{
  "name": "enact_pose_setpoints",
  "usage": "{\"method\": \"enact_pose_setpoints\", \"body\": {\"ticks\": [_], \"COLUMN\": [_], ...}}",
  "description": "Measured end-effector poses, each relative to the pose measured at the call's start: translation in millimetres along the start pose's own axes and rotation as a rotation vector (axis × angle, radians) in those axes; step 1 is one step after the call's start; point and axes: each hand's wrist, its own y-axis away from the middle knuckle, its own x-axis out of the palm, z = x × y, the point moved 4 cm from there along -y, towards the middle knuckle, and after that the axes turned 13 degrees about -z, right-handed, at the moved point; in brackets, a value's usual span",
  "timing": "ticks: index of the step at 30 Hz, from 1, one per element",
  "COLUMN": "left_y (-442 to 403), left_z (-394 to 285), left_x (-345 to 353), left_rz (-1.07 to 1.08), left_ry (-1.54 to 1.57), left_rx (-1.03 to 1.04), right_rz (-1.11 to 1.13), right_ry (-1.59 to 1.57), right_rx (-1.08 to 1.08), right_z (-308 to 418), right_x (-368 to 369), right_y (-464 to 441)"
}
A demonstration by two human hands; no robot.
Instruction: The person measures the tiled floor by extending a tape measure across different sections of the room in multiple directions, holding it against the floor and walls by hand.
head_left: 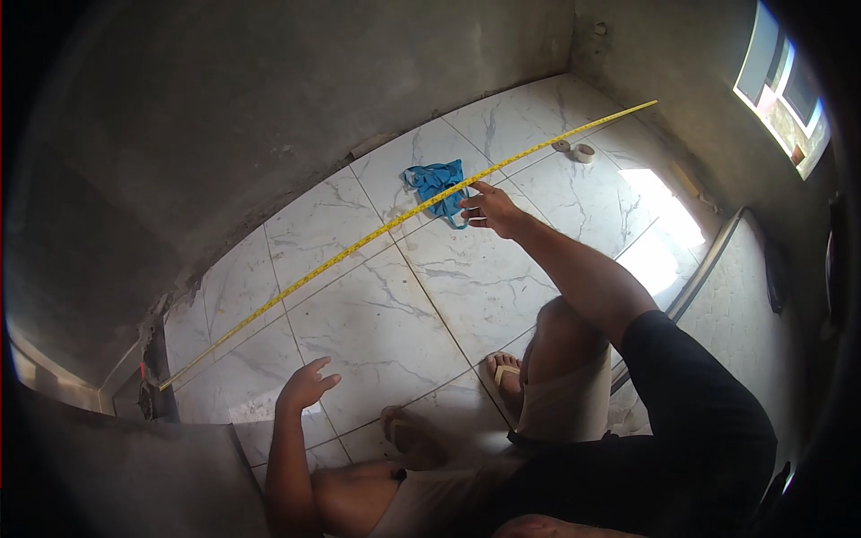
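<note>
A long yellow measuring tape (359, 244) is stretched diagonally across the room, from the lower left wall side to the upper right. My right hand (493, 209) is at the tape's near edge, fingers apart, with the index fingertip at or just beside it; whether it touches I cannot tell. Under the tape there, a crumpled blue fabric item with straps (438, 186) lies on the floor. My left hand (307, 386) hovers over the tiles at lower left, fingers loosely spread and holding nothing, apart from the tape.
White marbled tiles (377, 314) cover the floor. A white roll (584, 153) and a small round object (561, 145) lie near the tape's far end. A mattress-like panel (717, 323) is at right, below a window (786, 90). Bare grey walls (296, 99) enclose the room.
</note>
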Motion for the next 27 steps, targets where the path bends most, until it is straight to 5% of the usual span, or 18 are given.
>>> {"method": "enact_pose_setpoints", "body": {"ticks": [27], "left_y": [-3.4], "left_z": [8.4], "left_x": [3.9], "left_rz": [-0.022], "left_ry": [0.024], "left_rx": [0.025], "right_rz": [0.016], "right_ry": [0.239], "right_rx": [-0.256], "right_z": [8.4], "right_x": [6.3], "right_y": [7.7]}}
